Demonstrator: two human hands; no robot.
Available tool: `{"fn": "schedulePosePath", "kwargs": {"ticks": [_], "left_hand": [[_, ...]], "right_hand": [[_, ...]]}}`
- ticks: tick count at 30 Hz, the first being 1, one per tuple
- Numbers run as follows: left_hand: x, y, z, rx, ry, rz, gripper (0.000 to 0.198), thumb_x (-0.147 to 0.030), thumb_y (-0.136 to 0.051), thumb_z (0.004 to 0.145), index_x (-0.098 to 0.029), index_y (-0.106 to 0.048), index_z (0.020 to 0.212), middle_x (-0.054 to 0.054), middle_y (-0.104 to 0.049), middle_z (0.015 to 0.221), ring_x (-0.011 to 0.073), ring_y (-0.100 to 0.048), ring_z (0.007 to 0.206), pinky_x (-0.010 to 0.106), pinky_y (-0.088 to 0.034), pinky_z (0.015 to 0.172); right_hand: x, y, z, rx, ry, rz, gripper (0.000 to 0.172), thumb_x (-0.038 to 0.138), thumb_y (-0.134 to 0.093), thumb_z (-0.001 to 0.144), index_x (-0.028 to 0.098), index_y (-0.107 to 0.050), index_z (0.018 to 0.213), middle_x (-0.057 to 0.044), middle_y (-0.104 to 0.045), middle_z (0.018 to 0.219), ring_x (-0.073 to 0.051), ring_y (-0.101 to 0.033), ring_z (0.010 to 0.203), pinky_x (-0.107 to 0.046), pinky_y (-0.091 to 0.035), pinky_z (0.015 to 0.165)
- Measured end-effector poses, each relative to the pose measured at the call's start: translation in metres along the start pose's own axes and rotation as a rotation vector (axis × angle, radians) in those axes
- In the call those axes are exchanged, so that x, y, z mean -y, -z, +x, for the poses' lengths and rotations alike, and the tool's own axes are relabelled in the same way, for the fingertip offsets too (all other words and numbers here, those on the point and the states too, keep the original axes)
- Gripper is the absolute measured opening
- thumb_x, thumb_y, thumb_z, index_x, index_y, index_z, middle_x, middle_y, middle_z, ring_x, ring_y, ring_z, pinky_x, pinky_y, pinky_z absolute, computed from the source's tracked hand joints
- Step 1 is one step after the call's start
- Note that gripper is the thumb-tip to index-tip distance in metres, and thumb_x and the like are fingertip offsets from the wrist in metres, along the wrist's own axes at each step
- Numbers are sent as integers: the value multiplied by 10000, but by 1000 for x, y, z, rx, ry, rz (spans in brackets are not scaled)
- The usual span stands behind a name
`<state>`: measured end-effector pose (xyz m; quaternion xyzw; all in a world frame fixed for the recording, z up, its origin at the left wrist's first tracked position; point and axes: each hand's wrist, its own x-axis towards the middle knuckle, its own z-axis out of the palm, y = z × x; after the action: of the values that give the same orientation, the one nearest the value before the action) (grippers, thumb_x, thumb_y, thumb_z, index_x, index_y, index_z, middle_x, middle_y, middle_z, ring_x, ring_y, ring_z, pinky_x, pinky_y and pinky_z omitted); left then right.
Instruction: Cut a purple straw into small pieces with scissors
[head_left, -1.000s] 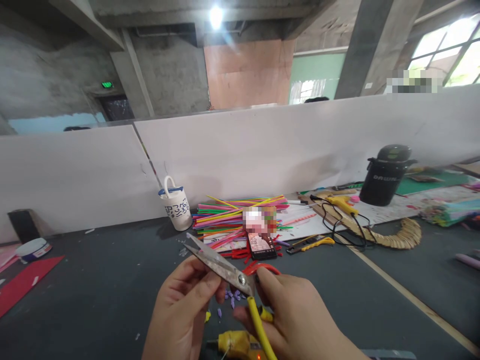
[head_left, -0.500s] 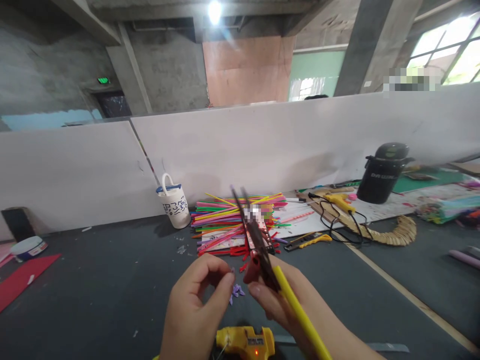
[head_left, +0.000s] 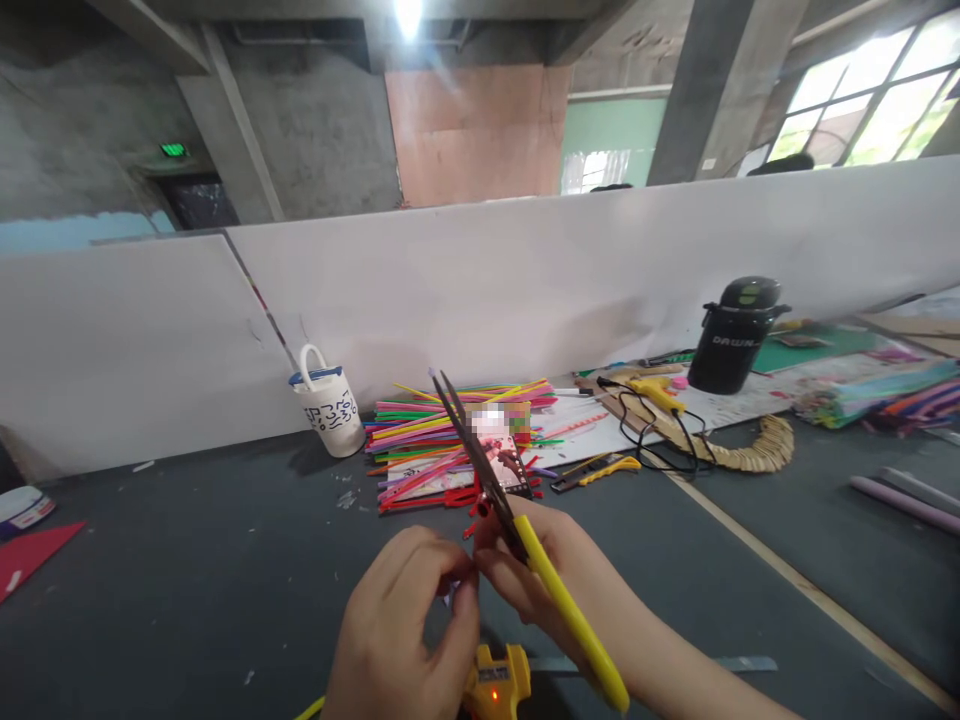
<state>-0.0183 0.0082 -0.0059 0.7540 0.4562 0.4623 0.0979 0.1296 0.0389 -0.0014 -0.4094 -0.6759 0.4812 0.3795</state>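
Observation:
My right hand (head_left: 581,570) is wrapped round scissors (head_left: 574,620) with yellow handles, their dark blades pointing up and away with a narrow gap between them. The thumb and fingertips of my left hand (head_left: 401,625) are closed together close to the right fingertips; whatever they pinch is too hidden to make out. A bit of purple (head_left: 450,592) shows in the gap of the left hand. Just below both hands lies a yellow glue gun (head_left: 499,680) with a small lit orange light, partly covered by the left hand.
Coloured pipe cleaners (head_left: 409,432) lie in a pile beyond my hands, a phone (head_left: 514,468) on them. To their left stands a white cup (head_left: 337,420). Right of the pile are a utility knife (head_left: 596,470), another yellow glue gun (head_left: 658,395) with black cord, and a black bottle (head_left: 727,345).
My left hand has moved in against the right fingertips and now covers more of the near glue gun and purple pieces. The scissors have swung slightly left as the view shifted.

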Motion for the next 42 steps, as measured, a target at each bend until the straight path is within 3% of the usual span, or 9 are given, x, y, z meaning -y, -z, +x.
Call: {"fn": "schedulePosePath", "kwargs": {"ticks": [6,9,14,20,24,28,38,42], "left_hand": [[1,5,8,213,712,-651,112,-244,-613,703,-160,-649,638,11,-601,569,127,-524,519,224,-412,507],[3,3,10,230,858,-861,120,-241,-672,651,-143,-637,594,4,-585,515,103,-484,462,211,-373,465],[2,2,11,211,865,-909,98,-193,-699,620,-136,-636,571,-12,-555,501,89,-458,464,198,-357,465],[3,12,10,-170,746,-828,96,-246,-710,646,-168,-654,646,-19,-588,564,104,-499,540,194,-403,525],[1,16,10,-265,672,-872,87,-248,-716,654,-169,-682,664,-9,-617,597,101,-506,553,190,-427,539],[-1,15,9,-380,666,-940,100,-226,-762,594,-190,-698,662,-20,-632,616,92,-517,541,164,-435,503],[-1,17,5,-301,638,-844,57,-236,-708,679,-215,-712,731,-34,-595,584,94,-533,566,145,-443,541],[-3,16,6,-338,663,-836,72,-247,-726,656,-220,-716,722,-35,-608,591,95,-531,563,148,-444,542]], "right_hand": [[-5,12,2,174,104,-106,47,150,-482,778,189,-496,757,61,-473,622,-74,-416,508,-164,-350,464],[-5,13,1,182,177,-127,66,128,-477,776,192,-485,763,57,-497,645,-85,-426,558,-170,-358,497],[-5,11,3,118,192,-186,37,182,-494,787,195,-474,759,51,-496,667,-94,-420,570,-185,-347,508],[1,3,-4,11,148,-536,384,511,-638,698,196,-467,836,6,-553,716,-154,-471,596,-251,-336,534],[0,-8,-9,-37,165,-741,435,563,-633,677,189,-461,818,-48,-581,771,-205,-515,625,-290,-348,546],[-3,-13,-11,-62,182,-800,468,593,-643,637,190,-470,801,-58,-589,752,-228,-537,615,-303,-359,527],[-3,-15,-12,-77,176,-792,473,606,-649,624,195,-487,794,-57,-622,751,-238,-573,613,-302,-376,505],[-4,-14,-13,-82,197,-796,435,573,-642,643,198,-476,788,-60,-620,751,-226,-561,608,-301,-380,511]]}}
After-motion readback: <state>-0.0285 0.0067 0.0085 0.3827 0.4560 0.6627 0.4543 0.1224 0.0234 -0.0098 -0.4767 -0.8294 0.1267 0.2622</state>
